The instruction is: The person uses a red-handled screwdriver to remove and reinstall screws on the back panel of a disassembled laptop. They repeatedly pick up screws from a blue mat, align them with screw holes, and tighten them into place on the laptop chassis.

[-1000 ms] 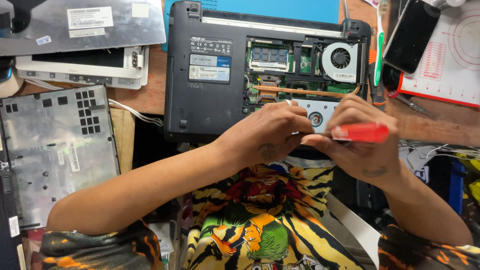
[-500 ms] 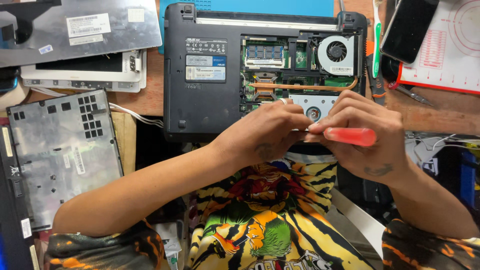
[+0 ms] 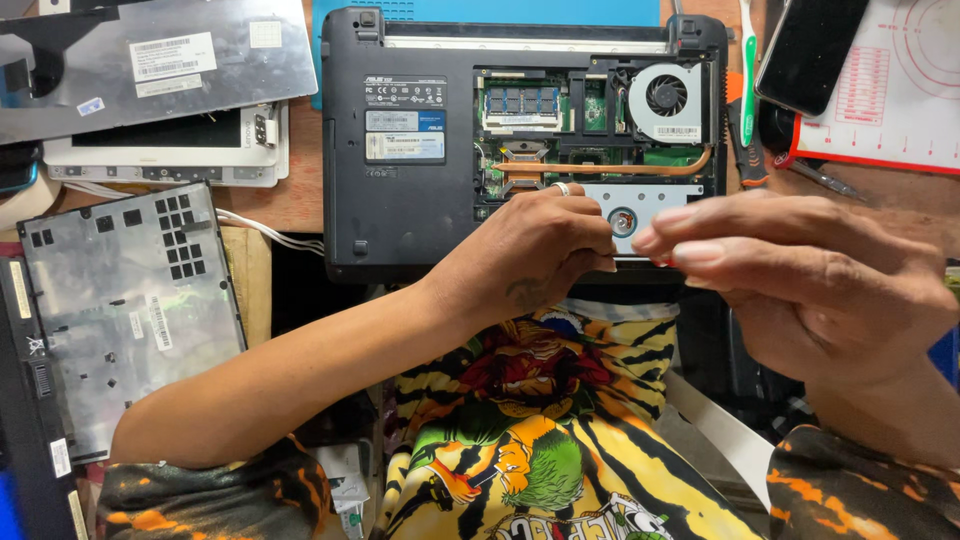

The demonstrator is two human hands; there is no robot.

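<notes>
Head camera, looking down: a black laptop (image 3: pixel 400 200) lies upside down on a cluttered desk, its bottom cover off, showing memory, a copper pipe and a fan (image 3: pixel 665 97). The left hand (image 3: pixel 535 250) rests curled at the laptop's near edge, fingers closed; what it grips is hidden. The right hand (image 3: pixel 800 275) hovers just beside it, fingers pinched together, with only a sliver of something red showing. A grey cover panel (image 3: pixel 125 310) lies well left.
</notes>
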